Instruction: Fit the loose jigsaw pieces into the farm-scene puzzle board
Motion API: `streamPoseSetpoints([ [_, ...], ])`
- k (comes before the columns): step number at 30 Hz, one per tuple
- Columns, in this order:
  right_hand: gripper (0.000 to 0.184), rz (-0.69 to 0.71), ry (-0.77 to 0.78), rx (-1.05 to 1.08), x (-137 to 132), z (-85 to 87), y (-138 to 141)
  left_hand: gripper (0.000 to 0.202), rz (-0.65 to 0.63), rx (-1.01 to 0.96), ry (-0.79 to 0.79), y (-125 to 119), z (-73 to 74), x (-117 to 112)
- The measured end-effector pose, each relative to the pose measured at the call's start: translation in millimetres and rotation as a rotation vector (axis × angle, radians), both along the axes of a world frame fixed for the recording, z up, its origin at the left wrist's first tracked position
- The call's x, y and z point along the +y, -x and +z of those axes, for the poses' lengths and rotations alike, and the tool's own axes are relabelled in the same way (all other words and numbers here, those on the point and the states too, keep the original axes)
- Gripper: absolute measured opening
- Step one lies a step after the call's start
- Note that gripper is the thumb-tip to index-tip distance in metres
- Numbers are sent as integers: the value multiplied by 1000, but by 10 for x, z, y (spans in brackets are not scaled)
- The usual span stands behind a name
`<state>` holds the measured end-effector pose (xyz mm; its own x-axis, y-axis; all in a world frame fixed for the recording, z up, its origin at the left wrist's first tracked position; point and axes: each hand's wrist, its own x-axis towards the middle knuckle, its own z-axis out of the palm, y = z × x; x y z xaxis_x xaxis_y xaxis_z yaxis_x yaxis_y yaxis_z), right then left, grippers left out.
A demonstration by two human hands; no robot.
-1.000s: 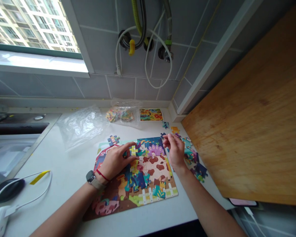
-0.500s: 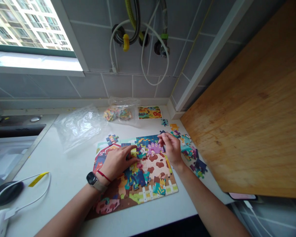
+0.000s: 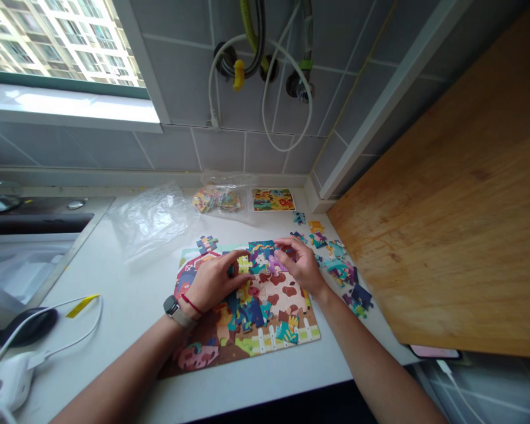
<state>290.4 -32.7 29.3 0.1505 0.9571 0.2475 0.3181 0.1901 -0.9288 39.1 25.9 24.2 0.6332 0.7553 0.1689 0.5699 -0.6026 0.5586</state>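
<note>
A colourful jigsaw puzzle (image 3: 285,291) with a farm picture, including a spotted cow and a white fence, lies on the white counter. My left hand (image 3: 214,280) rests over its left half, thumb and forefinger spread apart, holding nothing visible. Just beyond those fingertips is a loose-looking piece (image 3: 259,263) with a white animal on it. At the upper right of the puzzle, my right hand (image 3: 302,266) hovers with fingers curved and thumb apart, touching or close to the purple part (image 3: 275,265). Several loose dark blue and teal pieces (image 3: 254,313) lie on top of the picture.
Scattered pieces (image 3: 340,271) lie right of the puzzle, beside a wooden panel (image 3: 446,206). Behind it are a crumpled clear bag (image 3: 154,221), a bag of pieces (image 3: 221,200) and a picture card (image 3: 274,199). A white cable (image 3: 98,324) lies at left.
My right hand has moved left and its thumb and forefinger have parted. My left thumb and forefinger have spread wider. The view has shifted slightly.
</note>
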Motion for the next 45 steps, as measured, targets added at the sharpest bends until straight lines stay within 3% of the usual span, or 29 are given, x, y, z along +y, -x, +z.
streamPoseSetpoints([
  [3, 58, 219, -78, -222, -37, 7, 51, 44, 2, -83, 1, 6, 21, -13],
  [5, 63, 293, -121, -303, -58, 2, 77, 44, 5, -142, 21, 6, 38, -22],
  [8, 54, 275, -170, -349, -68, 3, 76, 43, -49, -223, 127, 0, 58, -25],
  [13, 53, 313, -158, -420, -54, 53, 27, 43, -129, -241, 236, 3, 47, -12],
  [18, 47, 328, -120, -472, -77, 140, 17, 64, -157, -278, 252, 70, 80, 50],
  [21, 44, 343, -78, -485, -102, 192, 38, 66, -47, -397, 230, 119, 112, 135],
  [26, 53, 401, -36, -536, -116, 204, 96, 48, 176, -550, 255, 142, 121, 251],
  [35, 29, 406, -86, -500, -113, 127, 145, 45, 205, -636, 452, 141, 103, 316],
  [40, 32, 379, -103, -432, -151, 91, 228, 47, 115, -692, 606, 44, 83, 205],
  [45, 43, 326, 11, -294, -224, -35, 321, 40, 61, -753, 661, -118, 23, -16],
])
